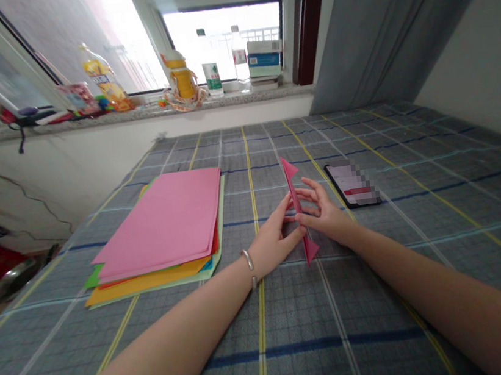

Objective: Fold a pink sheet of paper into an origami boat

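Observation:
A folded piece of pink paper (291, 183) stands on edge on the plaid cloth, long and narrow, with a small triangular flap jutting right at each end. My left hand (279, 236), with a silver bangle at the wrist, pinches it from the left side near its middle. From the right, my right hand (322, 212) grips the same paper, its thumb on the near part and its fingers curled behind. Some fingertips are hidden by the paper. To the left lies a stack of coloured paper (162, 220), pink on top with orange, green and red edges showing.
A phone (352, 184) with a partly blurred screen lies right of my hands. Plaid cloth (297, 329) covers the surface. Along the windowsill (143, 110) stand an orange drink bottle (104, 77), a yellow cup (180, 77), two clear bottles and some boxes (264, 61).

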`<state>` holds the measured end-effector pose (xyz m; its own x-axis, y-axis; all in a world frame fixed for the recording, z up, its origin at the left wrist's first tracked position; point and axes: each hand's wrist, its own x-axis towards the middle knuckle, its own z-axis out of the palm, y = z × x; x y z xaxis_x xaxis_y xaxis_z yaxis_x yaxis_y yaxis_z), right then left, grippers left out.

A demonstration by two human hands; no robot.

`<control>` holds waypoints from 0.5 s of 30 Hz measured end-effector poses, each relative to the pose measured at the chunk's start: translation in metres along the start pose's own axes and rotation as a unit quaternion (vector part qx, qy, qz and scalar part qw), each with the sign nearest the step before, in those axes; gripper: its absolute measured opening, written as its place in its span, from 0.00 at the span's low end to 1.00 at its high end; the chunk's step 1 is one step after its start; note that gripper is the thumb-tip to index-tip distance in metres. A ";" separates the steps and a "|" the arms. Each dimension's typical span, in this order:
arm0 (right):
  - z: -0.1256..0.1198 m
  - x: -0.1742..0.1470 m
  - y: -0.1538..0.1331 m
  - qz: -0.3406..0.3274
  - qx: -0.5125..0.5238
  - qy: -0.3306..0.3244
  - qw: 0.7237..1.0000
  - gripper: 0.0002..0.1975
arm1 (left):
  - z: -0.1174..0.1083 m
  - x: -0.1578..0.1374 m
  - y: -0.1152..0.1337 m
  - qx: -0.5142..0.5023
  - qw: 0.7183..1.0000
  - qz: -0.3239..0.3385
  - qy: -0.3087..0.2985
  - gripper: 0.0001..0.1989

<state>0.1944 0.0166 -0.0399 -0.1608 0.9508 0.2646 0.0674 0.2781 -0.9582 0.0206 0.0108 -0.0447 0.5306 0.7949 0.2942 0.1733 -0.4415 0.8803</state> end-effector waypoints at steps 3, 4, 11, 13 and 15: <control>0.002 0.000 -0.004 0.002 0.016 -0.011 1.000 0.42 | 0.001 0.003 0.000 -0.048 0.999 0.006 0.016 0.38; 0.003 -0.001 -0.006 -0.001 0.024 -0.012 1.000 0.41 | 0.001 0.004 0.001 -0.060 0.998 0.009 0.024 0.38; 0.008 0.001 -0.007 -0.025 0.058 -0.043 0.997 0.31 | -0.001 0.010 -0.002 -0.089 0.995 0.018 0.046 0.38; 0.007 0.001 -0.007 -0.024 0.061 -0.056 0.996 0.27 | -0.002 0.011 -0.002 -0.095 0.994 0.019 0.046 0.37; 0.007 0.002 -0.006 -0.014 0.065 -0.059 0.996 0.25 | -0.004 0.011 -0.002 -0.095 0.994 0.017 0.046 0.36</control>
<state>0.1870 0.0153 -0.0341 -0.2769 0.9182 0.2833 -0.0649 0.2763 -0.9589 0.0230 0.0217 -0.0415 0.4542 0.8193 0.3498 -0.0080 -0.3889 0.9212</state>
